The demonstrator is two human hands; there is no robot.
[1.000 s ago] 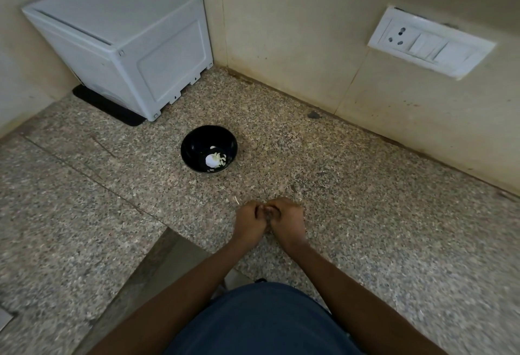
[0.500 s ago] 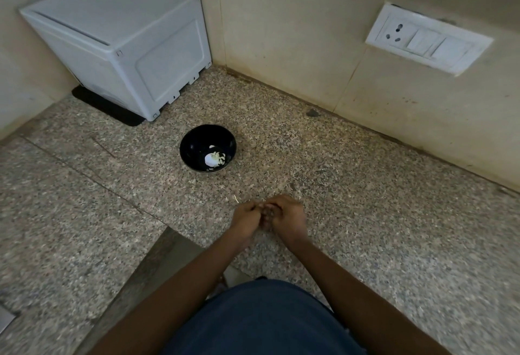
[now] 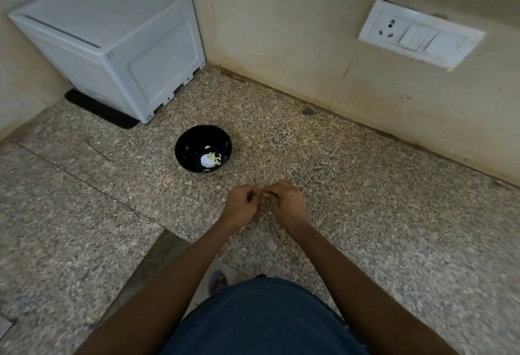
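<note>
A black bowl (image 3: 203, 148) stands on the speckled granite counter (image 3: 365, 214), with a white peeled garlic clove and pale skin bits (image 3: 209, 159) at its bottom. Below and to the right of the bowl, my left hand (image 3: 240, 205) and my right hand (image 3: 285, 202) meet just above the counter. Their fingers are curled and the fingertips come together around something very small that I cannot make out.
A white plastic box (image 3: 118, 42) sits in the back left corner on a dark mat. A white socket and switch plate (image 3: 419, 35) is on the tiled wall at right. The counter's front edge runs below my arms, with a step-in at lower left.
Both hands stay together and have shifted slightly away from me, toward the wall; the fingertips have parted a little. The bowl has not moved.
</note>
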